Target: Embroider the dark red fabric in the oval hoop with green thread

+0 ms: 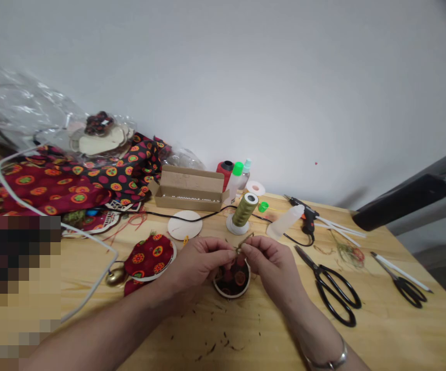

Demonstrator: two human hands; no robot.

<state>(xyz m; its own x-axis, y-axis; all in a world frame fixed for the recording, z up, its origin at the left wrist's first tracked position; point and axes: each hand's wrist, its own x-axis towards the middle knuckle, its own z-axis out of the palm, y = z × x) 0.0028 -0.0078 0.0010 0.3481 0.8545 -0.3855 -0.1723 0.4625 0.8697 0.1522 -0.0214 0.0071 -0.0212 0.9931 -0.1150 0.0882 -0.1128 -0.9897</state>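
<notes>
My left hand [203, 258] and my right hand [271, 260] meet near the middle of the table, each in a pinch. Between their fingertips is a bit of olive-green cord [239, 248], its finer detail too small to tell. Just beneath the fingers a round disc [234, 281], covered in dark patterned fabric with a pale rim, lies on the table. The fingers hide its upper edge. Behind the hands stands a spool of olive thread [245, 210]. To the left of my left hand rests a red patterned disc [151, 257], with a brass bell [117, 275] beside it.
Large black-handled scissors [333, 288] lie right of my right hand, with smaller scissors [404, 286] farther right. A glue gun [306, 216] and a translucent bottle [285, 221] are behind. An open cardboard box [190, 198], patterned fabric [53, 178] and a white cable [95, 245] occupy the left.
</notes>
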